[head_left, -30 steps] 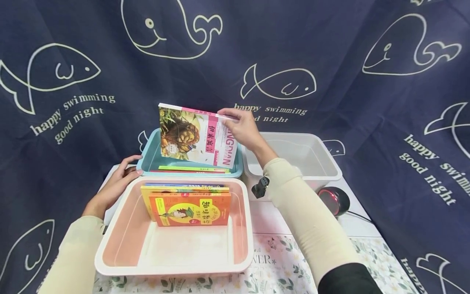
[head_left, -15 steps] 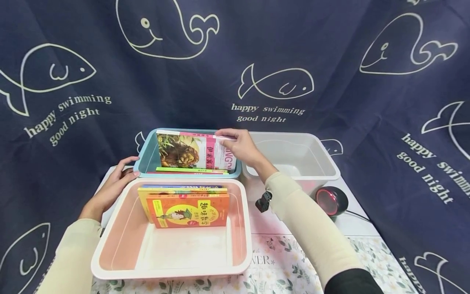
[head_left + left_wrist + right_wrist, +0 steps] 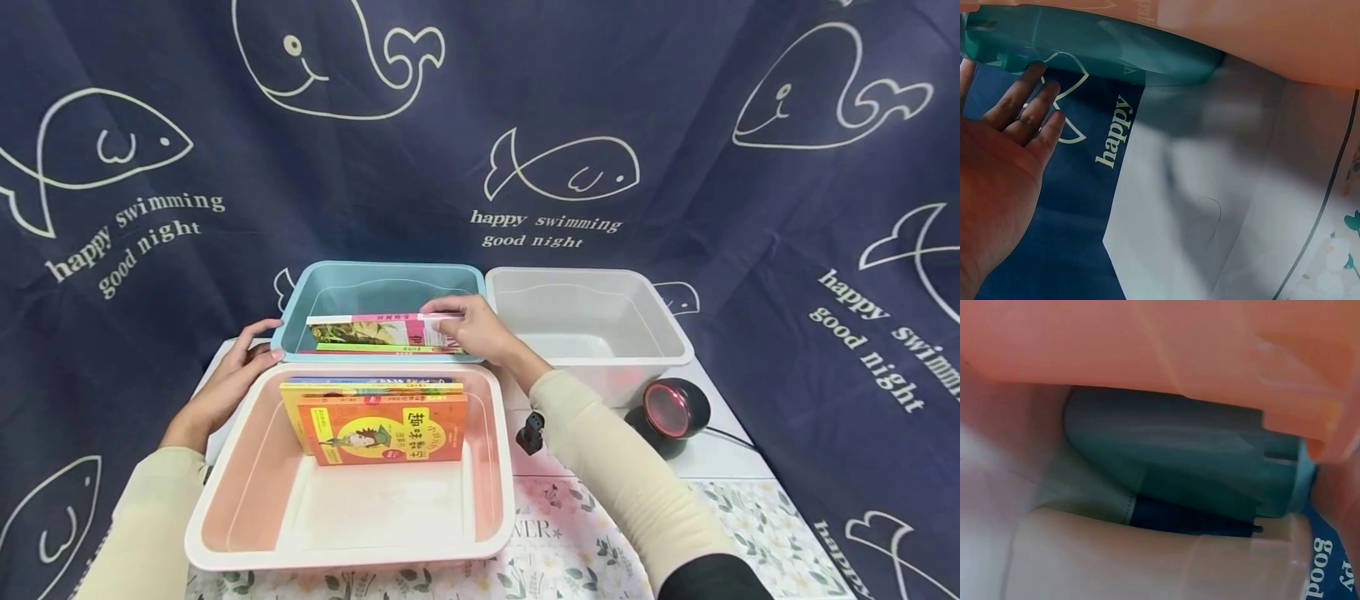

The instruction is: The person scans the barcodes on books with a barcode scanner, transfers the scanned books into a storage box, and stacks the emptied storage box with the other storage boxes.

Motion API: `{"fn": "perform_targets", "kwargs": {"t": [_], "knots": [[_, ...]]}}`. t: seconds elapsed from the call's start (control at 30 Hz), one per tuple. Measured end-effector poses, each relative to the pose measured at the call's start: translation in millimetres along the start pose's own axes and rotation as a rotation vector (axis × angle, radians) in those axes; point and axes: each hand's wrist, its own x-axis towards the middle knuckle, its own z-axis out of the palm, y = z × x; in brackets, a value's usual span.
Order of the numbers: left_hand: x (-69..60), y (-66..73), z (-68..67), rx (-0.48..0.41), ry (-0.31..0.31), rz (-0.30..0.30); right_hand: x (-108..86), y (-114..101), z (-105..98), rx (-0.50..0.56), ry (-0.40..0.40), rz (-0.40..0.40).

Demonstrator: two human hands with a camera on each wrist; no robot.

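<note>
My right hand pinches the upper right edge of a picture book with a pink and white cover. Most of the book sits down inside the blue bin. In front of it in that bin, thin green and red edges of other books show. My left hand rests its fingers on the bin's left side. From the left wrist view, the left hand has lightly bent, spread fingers at the blue bin's wall. Bin walls fill the right wrist view, hiding the book.
A pink bin stands in front, with several books standing at its back, an orange one foremost. A grey bin sits to the right of the blue one. Beside it stands a round black device with a red glow and cable.
My right hand has lowered the pink and white book from above the blue bin down into it, so only its upper part shows. The left hand stays at the bin's side.
</note>
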Motion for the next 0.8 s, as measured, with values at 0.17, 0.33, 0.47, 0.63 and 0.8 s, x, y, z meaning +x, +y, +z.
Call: {"fn": "perform_targets", "kwargs": {"t": [0.17,0.33,0.47,0.63,0.8], "knots": [[-0.6,-0.7,0.8,0.004,0.005,-0.004,-0.1,2.4,4.7,0.009,-0.049,-0.016],[-1.1,-2.0,1.4,-0.004,0.007,0.001,1.9,2.4,5.8,-0.06,-0.093,-0.016],[-0.7,-2.1,1.9,-0.006,0.005,-0.002,4.1,2.2,4.7,-0.096,-0.116,0.005],[0.0,-1.1,2.3,0.0,0.007,-0.003,5.7,0.6,3.0,-0.191,-0.174,0.012],[0.7,-0.7,2.1,-0.004,0.007,0.002,6.1,-1.9,3.2,-0.252,-0.185,-0.003]]}}
